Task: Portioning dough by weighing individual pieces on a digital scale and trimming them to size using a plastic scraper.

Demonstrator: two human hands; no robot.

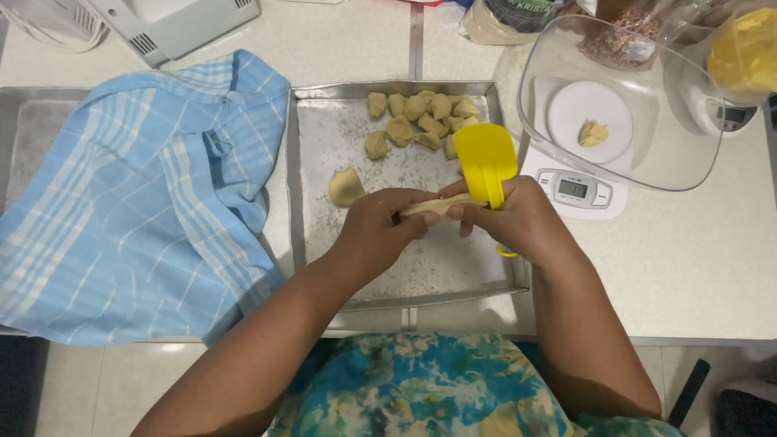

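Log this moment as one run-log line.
left hand: holds dough roll | right hand: holds dough roll, yellow scraper | under hands: metal tray | dough pieces: tray's far end

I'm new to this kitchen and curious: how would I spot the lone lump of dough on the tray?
Find the metal tray right of the blue checked cloth. A heap of small dough pieces sits at its far end. The lone dough lump lies apart, nearer the left hand, bigger and rounder.

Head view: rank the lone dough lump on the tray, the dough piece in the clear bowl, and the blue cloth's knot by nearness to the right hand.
1. Lone dough lump, left of the right hand, on the tray.
2. Dough piece in the clear bowl, up and right.
3. Blue cloth's knot, far left.
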